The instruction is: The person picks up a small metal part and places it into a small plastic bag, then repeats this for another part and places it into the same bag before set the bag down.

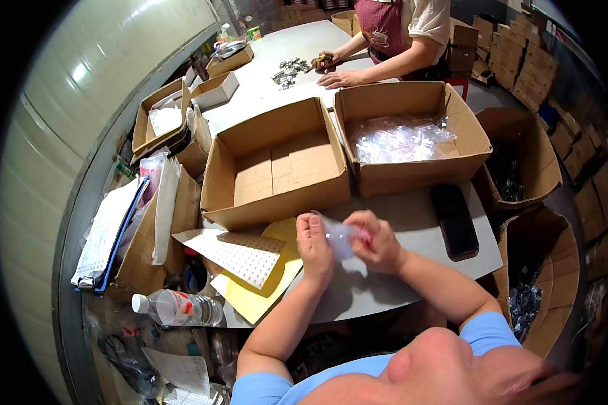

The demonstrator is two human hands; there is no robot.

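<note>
Above the near part of the grey table, both hands are closed around a small clear plastic bag (339,239). My left hand (315,248) pinches one side of it, fingers pressed together. On the other side, my right hand (380,246) grips the bag, and something pinkish-red shows by its fingers, too blurred to name. Just beyond the hands stands an open cardboard box (277,202) with its bare bottom showing. To its right, a second cardboard box (412,177) holds a heap of clear plastic bags (402,142).
A black phone (454,223) lies at the right edge. Label sheets (233,255), yellow paper (258,297) and a water bottle (179,308) are at left. Cartons (544,270) flank the table's right side. Across the table, another person's hands (339,77) are near small metal parts (290,71).
</note>
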